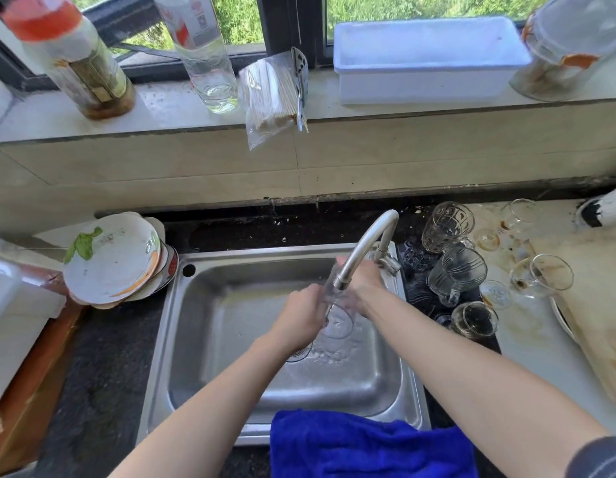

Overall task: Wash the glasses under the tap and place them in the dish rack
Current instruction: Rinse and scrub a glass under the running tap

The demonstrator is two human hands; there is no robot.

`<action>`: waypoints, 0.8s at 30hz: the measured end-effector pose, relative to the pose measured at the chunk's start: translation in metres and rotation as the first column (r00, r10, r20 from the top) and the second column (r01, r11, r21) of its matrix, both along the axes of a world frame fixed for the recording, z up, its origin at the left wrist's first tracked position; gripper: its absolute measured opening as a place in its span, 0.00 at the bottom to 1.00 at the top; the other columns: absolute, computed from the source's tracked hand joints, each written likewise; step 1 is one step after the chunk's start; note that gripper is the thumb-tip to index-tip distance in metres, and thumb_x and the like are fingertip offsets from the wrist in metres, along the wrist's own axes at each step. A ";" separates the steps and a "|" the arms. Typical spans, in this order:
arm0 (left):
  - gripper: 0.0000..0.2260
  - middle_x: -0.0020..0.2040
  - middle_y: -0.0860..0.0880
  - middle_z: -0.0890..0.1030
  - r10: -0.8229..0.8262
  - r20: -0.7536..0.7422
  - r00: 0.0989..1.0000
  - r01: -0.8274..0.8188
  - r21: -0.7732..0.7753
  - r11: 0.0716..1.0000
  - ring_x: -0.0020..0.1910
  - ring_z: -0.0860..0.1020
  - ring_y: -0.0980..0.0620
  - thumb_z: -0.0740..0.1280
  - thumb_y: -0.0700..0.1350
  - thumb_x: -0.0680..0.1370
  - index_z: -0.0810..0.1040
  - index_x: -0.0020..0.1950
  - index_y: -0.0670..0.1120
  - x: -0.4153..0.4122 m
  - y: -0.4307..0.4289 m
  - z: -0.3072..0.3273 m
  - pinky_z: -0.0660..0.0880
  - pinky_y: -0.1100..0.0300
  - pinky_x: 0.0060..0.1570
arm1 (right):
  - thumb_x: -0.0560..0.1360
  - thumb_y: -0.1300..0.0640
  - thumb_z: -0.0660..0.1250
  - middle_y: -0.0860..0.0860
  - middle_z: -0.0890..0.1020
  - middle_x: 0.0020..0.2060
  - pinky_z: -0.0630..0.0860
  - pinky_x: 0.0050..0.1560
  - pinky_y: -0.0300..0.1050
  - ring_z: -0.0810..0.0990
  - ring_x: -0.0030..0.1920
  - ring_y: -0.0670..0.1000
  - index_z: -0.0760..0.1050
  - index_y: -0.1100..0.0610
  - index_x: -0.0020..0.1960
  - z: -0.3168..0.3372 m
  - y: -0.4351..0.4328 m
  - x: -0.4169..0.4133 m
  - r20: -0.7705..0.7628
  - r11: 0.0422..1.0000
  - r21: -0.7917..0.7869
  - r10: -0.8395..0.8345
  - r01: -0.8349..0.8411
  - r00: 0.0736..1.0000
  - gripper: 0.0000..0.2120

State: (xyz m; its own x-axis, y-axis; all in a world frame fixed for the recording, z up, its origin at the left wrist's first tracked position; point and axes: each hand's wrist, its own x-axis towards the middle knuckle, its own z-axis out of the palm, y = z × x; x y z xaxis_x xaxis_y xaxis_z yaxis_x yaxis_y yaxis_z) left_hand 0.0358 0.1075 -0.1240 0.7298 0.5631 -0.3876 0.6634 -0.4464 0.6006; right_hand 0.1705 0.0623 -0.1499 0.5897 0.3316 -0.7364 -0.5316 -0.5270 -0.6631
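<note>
Head cam has you over the steel sink [210, 339], both hands up under the tap [361, 250] spout. Your left hand [301, 317] is curled around the near side of a clear glass [334, 305], and your right hand [363, 281] is wrapped on the far side, just behind the spout. The glass is blurry, but its long axis runs roughly from the spout down toward you, round end facing you. The basin below is open, so there's decent room there. The edges are tighter: a blue towel [368, 446] hangs over the front rim, stacked plates [113, 260] overhang the left corner, and dirty glasses [454, 267] crowd the counter right beside the tap. Can't spot a dish rack for sure.
</note>
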 end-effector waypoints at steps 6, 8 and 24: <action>0.12 0.28 0.42 0.77 0.414 0.057 0.909 -0.311 -0.568 0.762 0.20 0.73 0.53 0.58 0.38 0.81 0.74 0.38 0.39 -0.009 0.005 -0.003 0.69 0.62 0.21 | 0.73 0.47 0.67 0.54 0.79 0.53 0.78 0.52 0.49 0.79 0.49 0.54 0.74 0.53 0.57 -0.004 -0.008 -0.017 0.313 0.994 0.040 0.088 -0.106 0.946 0.16; 0.10 0.28 0.43 0.77 0.454 0.043 0.890 -0.327 -0.636 0.699 0.20 0.72 0.54 0.59 0.38 0.81 0.75 0.42 0.41 -0.010 -0.001 -0.001 0.67 0.65 0.20 | 0.76 0.47 0.62 0.50 0.78 0.48 0.73 0.50 0.47 0.76 0.47 0.53 0.73 0.50 0.51 0.000 -0.011 -0.006 0.289 0.993 -0.076 0.106 -0.087 0.951 0.08; 0.08 0.30 0.47 0.79 0.247 0.079 0.966 -0.235 -0.140 0.962 0.28 0.76 0.49 0.70 0.47 0.75 0.78 0.38 0.45 -0.011 0.014 0.002 0.71 0.58 0.30 | 0.70 0.46 0.71 0.53 0.84 0.42 0.82 0.41 0.54 0.83 0.46 0.57 0.80 0.54 0.45 0.003 -0.010 -0.004 0.121 0.995 0.004 0.101 -0.103 0.987 0.11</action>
State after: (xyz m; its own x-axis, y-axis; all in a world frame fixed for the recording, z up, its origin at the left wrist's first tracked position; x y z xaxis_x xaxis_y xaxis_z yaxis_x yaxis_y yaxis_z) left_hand 0.0244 0.1217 -0.1223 0.6157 0.6769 -0.4034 0.6789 -0.1958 0.7076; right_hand 0.1666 0.0525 -0.1469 0.6365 0.4017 -0.6584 -0.3914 -0.5673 -0.7245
